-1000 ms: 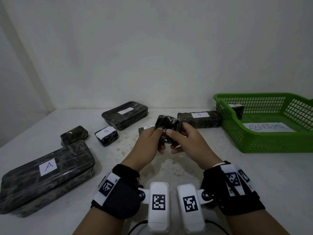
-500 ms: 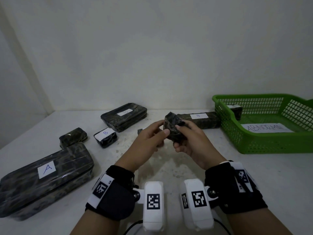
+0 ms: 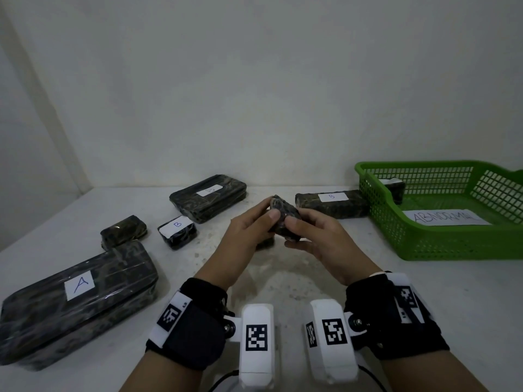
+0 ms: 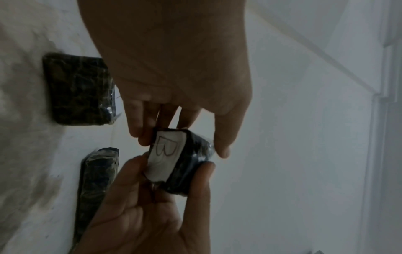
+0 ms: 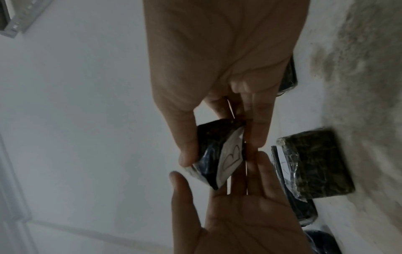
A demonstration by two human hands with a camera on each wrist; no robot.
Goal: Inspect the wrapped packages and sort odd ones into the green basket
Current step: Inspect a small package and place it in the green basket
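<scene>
Both hands, left hand (image 3: 249, 233) and right hand (image 3: 319, 241), pinch the small wrapped package (image 3: 284, 219).

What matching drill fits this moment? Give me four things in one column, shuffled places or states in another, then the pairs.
Things:
1. small package with the B label
2. large package marked A
3. ABNORMAL paper sign
4. long package marked B

Places or states:
a. lying on the floor of the green basket
b. held off the table by the left hand and right hand
c. on the table beside the basket's left wall
d. on the table, near left

Pairs: 1-b, 2-d, 3-a, 4-c
</scene>
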